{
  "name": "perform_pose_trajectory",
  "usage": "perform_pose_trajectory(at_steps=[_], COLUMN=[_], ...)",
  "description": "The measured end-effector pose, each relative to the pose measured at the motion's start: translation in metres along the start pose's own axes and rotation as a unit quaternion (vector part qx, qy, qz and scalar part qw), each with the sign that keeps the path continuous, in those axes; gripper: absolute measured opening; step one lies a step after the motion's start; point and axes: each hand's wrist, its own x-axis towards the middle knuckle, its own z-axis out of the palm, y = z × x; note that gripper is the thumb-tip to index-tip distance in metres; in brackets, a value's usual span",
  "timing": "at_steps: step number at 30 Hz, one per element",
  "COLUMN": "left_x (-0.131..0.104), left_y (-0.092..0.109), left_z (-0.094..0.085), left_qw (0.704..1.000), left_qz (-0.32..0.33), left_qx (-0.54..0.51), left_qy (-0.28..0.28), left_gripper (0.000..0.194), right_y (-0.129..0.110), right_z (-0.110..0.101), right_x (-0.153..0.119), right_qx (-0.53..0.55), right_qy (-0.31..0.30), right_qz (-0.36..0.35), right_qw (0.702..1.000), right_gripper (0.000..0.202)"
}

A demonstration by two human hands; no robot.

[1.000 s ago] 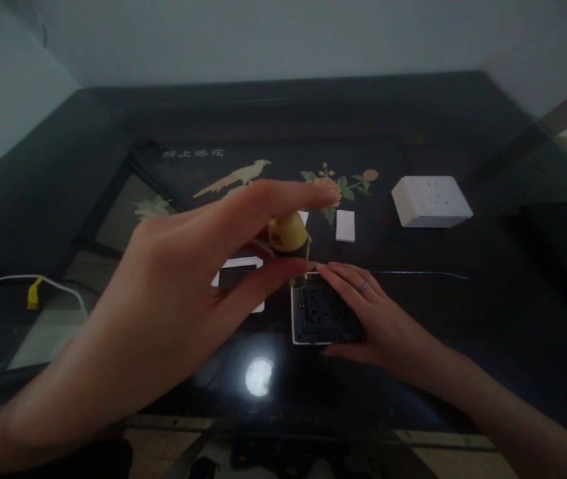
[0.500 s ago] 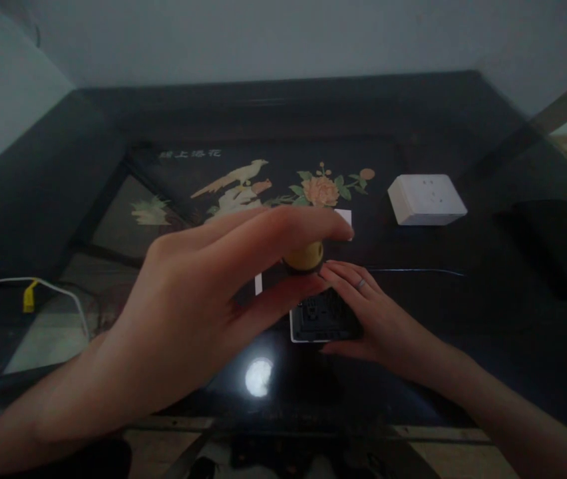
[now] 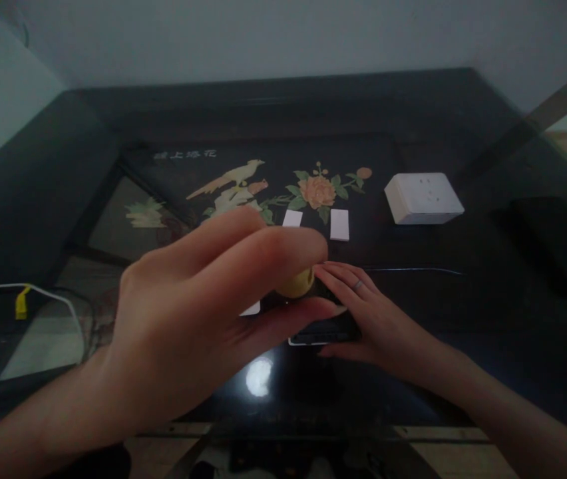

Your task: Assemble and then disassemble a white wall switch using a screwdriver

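My left hand is wrapped round a yellow round-ended handle, thumb and forefinger on either side of it. What lies below the handle is hidden by the hand. Under and beside it, a black square part with a white edge lies on the dark table, mostly covered. My right hand, with a ring on one finger, grips this black part from the right, fingers along the far side and thumb at the near side.
Two small white pieces lie beyond my hands on the glossy table. A white socket box stands at the back right. A white cable with a yellow tag runs at the left.
My left hand has tilted and shifted slightly toward me and left with the handle, uncovering white pieces behind it. The right hand stays on the black part.
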Motion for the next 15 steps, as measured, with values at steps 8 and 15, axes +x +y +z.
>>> perform_pose_trajectory(at_steps=[8,15], left_x=[-0.003,-0.005], left_y=[0.001,-0.009], left_z=[-0.01,-0.017], left_qw=[0.998,0.989], left_qz=[-0.014,-0.076], left_qx=[-0.004,-0.015], left_qy=[-0.06,-0.122], left_gripper=[0.033,0.047], right_y=[0.0,0.0], right_z=[0.001,0.001], right_x=[0.0,0.0], right_qx=[-0.02,-0.015], right_qy=[0.005,-0.002], right_qz=[-0.006,-0.008], right_qw=[1.0,1.0], right_gripper=[0.109,0.11])
